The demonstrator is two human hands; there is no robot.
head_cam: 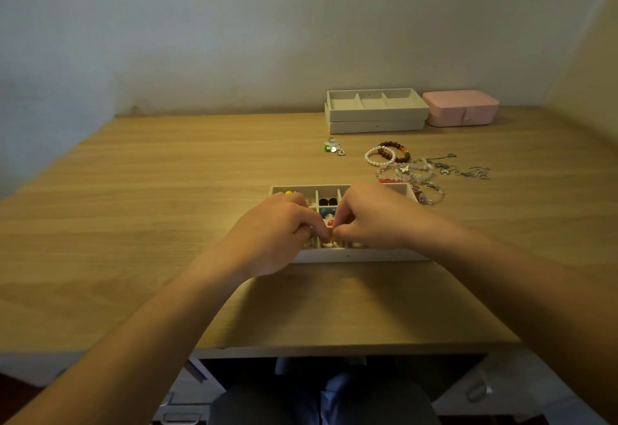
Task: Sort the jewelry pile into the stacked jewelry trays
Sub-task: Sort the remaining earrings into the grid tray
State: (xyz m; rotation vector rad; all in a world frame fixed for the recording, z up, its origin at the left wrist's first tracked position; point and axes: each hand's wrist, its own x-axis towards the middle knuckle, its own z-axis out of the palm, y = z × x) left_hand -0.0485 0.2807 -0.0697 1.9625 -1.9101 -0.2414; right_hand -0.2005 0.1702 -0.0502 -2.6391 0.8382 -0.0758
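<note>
Wooden and pale, the desk (167, 190) ran back to a plain wall. A white compartment tray (351, 255) lay on it near the person, a little right of centre. Both hands hovered over this tray with their fingers curled. The left hand (284, 227) and the right hand (371, 217) met at the fingertips above the tray's middle compartments, and between them they pinched a small piece (331, 232), too tiny and blurred to identify. The hands hid much of the tray's inside. In the compartments that showed lay small items: a yellow bead (288, 193) at the far left corner, dark pieces (327, 201) further right, and blue (323, 213) and red (330, 223) beads just beyond the fingertips.

The jewelry pile (411, 170) lay on the desk just beyond and to the right of this tray, reaching its far right corner. It held a pearl bracelet (379, 156) overlapping a dark beaded bracelet (396, 150), paler bracelets nearer the tray, and silver chains (465, 169) trailing to the right. A small cluster of loose pieces (333, 149) sat apart, left of the pile.

Further back stood the stacked jewelry trays (376, 125), two high, the upper one divided into three sections. A closed pink box (461, 107) sat just beside them on the right.
</note>
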